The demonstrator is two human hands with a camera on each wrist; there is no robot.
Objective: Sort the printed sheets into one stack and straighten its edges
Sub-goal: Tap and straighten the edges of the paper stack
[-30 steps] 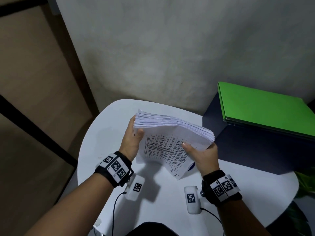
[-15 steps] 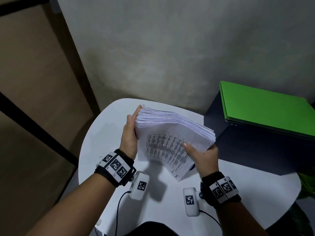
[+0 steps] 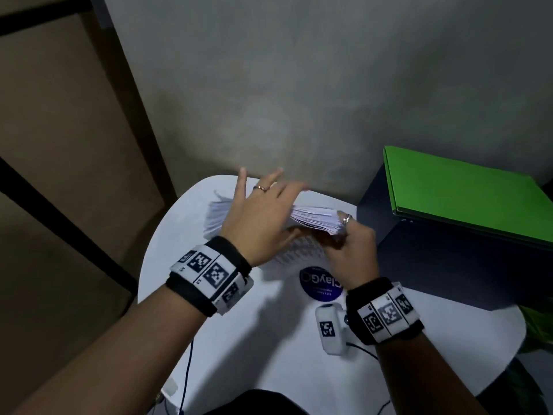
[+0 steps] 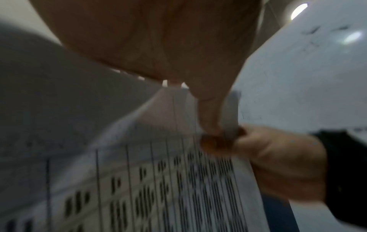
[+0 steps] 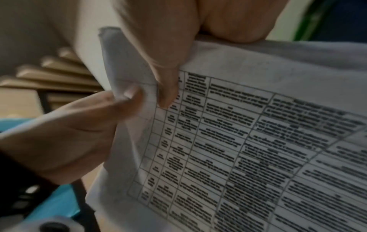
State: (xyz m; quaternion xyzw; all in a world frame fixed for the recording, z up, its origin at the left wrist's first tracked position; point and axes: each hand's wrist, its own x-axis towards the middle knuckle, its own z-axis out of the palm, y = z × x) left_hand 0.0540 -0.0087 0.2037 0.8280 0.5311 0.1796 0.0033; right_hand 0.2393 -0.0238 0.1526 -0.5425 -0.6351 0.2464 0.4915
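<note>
A person's left hand [image 3: 263, 214] lies over the left half of a thick stack of printed sheets [image 3: 314, 218], fingers straight and spread, held just above a round white table [image 3: 269, 354]. In the wrist views its thumb [image 4: 210, 116] reaches under the pile, meeting the other hand at a loose printed sheet [image 5: 238, 149] that sags below. The stack's long axis runs left to right between the two hands, its near edge fanned and uneven. At the right end, the right hand [image 3: 353, 253] grips from below, fingers curled round the pile's corner and thumb [image 5: 168, 81] pressed on the table-printed page. Judging from this, the squaring move depends on the right hand, nearer the ragged end. Further right, a green folder [image 3: 466, 199] rests on a dark box [image 3: 449, 265].
</note>
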